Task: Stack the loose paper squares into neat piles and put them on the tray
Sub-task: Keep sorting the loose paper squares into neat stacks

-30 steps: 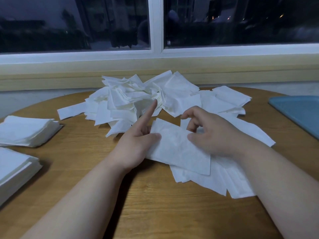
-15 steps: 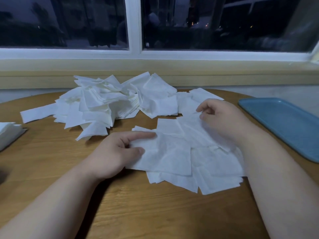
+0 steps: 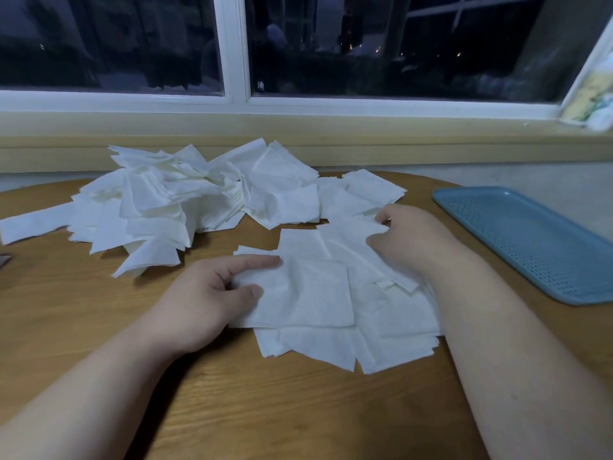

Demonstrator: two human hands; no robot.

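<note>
You are looking down at a round wooden table [image 3: 265, 410] below a dark window [image 3: 365, 44]. A blue tray [image 3: 530, 244] with a dotted floor sits on the table, and every place below is given from it.

Farthest left of the tray, at the table's edge, lies a long strip [image 3: 30, 224] of white paper. Next to it, well left of the tray and toward the window, is a loose heap [image 3: 172, 200] of crumpled, overlapping white paper squares.

Nearer the tray and closer to you, your left hand [image 3: 205, 293] holds the left edge of the top square [image 3: 298, 293]. Your thumb presses on the sheet, your forefinger stretches straight across the paper beyond it, and your other fingers are curled in.

The top square lies on a flat spread [image 3: 381, 343] of overlapping squares, which rests on the table just left of the tray without touching it.

At the spread's window-side edge, your right hand [image 3: 408, 234] is curled narrow. Its thumb and fingertips pinch the corner of a far square [image 3: 348, 240]. This is the hand nearest the tray, with bare wood between them. Your right forearm lies over the spread's right side.

All the paper in view lies on the table to the left of the tray.
</note>
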